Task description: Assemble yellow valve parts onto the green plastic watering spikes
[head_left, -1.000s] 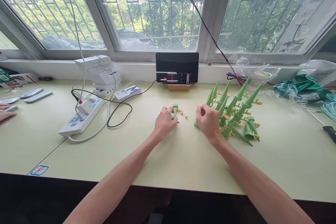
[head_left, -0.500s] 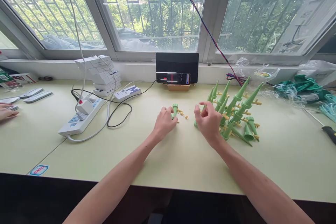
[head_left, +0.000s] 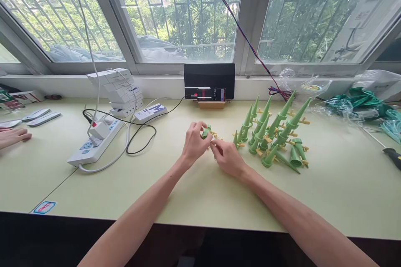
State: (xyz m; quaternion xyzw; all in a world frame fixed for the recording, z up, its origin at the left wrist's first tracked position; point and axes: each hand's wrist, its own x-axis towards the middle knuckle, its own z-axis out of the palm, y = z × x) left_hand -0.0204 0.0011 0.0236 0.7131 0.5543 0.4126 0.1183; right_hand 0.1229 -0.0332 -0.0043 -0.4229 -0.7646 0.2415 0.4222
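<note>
My left hand (head_left: 196, 142) is curled around a green plastic watering spike (head_left: 206, 131), and much of the piece is hidden by the fingers. Close against it, my right hand (head_left: 230, 157) has thumb and fingers pinched together; what they hold, if anything, is too small or hidden to make out. A few small yellow valve pieces (head_left: 215, 135) lie on the table just behind the fingertips. To the right, several green cone-shaped spikes (head_left: 262, 133) with yellow valves stand in a cluster, and a few others (head_left: 295, 157) lie on their sides.
On the left are a white power strip (head_left: 95, 144), a black cable (head_left: 147, 150) and stacked white boxes (head_left: 120, 91). A phone (head_left: 211, 94) on a stand is at the back. Plastic wrapping (head_left: 360, 106) and a screwdriver (head_left: 391, 157) lie right. Another person's hand (head_left: 14, 137) rests far left.
My right hand has moved left from the standing spikes to meet my left hand. The spike in my left hand is lifted and tilted. The other person's hand has shifted slightly right.
</note>
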